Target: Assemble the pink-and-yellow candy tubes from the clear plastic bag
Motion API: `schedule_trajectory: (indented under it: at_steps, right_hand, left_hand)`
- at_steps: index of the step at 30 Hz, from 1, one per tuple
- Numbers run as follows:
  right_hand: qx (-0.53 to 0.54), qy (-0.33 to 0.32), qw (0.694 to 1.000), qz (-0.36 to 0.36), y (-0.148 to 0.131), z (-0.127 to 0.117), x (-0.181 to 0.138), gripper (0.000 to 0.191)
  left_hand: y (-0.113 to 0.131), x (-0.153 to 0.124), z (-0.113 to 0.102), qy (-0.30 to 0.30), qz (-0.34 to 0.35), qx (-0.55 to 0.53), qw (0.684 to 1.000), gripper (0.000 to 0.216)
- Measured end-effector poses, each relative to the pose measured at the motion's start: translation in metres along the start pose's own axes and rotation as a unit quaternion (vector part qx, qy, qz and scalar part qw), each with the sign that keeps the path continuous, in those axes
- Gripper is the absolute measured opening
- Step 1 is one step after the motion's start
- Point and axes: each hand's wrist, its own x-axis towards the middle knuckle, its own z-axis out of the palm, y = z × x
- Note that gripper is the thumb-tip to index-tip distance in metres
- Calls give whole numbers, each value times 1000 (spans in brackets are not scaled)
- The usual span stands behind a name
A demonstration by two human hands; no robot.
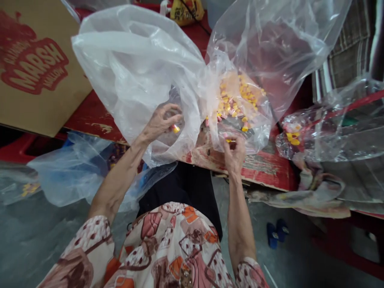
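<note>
My left hand (164,120) is in the mouth of a big cloudy plastic bag (126,64), its thumb and forefinger curved and apart. Just beneath the thumb is a small yellow and pink piece (176,129); whether it touches the hand I cannot tell. My right hand (235,154) is closed at the front edge of a second clear bag (255,140), pinching a small yellow and pink piece (230,140). Inside that bag lie many similar yellow and pink pieces (234,102), too blurred to name. Both bags rest on a worn red bench (261,170).
A cardboard box (39,96) printed "MARSH MALLOW" stands at the left. Below it hangs another plastic bag (69,172). To the right lies a clear bag (339,128) with a few yellow pieces. Blue slippers (273,236) are on the floor.
</note>
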Motion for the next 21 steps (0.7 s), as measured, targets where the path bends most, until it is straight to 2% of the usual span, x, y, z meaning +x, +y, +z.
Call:
schedule_trajectory:
  at_steps: [3, 6, 9, 11, 13, 16, 19, 21]
  right_hand:
    - [-4, 72, 997, 21, 6, -10, 0, 29]
    - [-25, 42, 998, 28, 13, -21, 0, 35]
    - [48, -11, 997, 60, 9, -31, -1, 39]
    - [116, -47, 990, 65, -2, -30, -7, 39]
    - [168, -95, 979, 59, -17, -19, -17, 37]
    - [200, -141, 968, 47, -38, 13, -34, 31]
    - [182, -128, 975, -13, -45, 39, -46, 25]
    - [140, -89, 985, -52, -41, 41, -49, 27]
  left_hand:
    - [28, -14, 25, -133, 25, -46, 990, 40]
    - [25, -7, 55, -199, 67, -21, 978, 31]
    - [9, 3, 74, -199, 78, 10, 977, 29]
    - [6, 4, 75, -210, 82, 2, 974, 33]
    - [9, -1, 68, -227, 90, -14, 970, 36]
    - [16, -12, 54, -222, 96, -1, 970, 38]
    - [15, -24, 53, -200, 117, 105, 967, 33]
    - [15, -31, 63, -194, 135, 219, 947, 25]
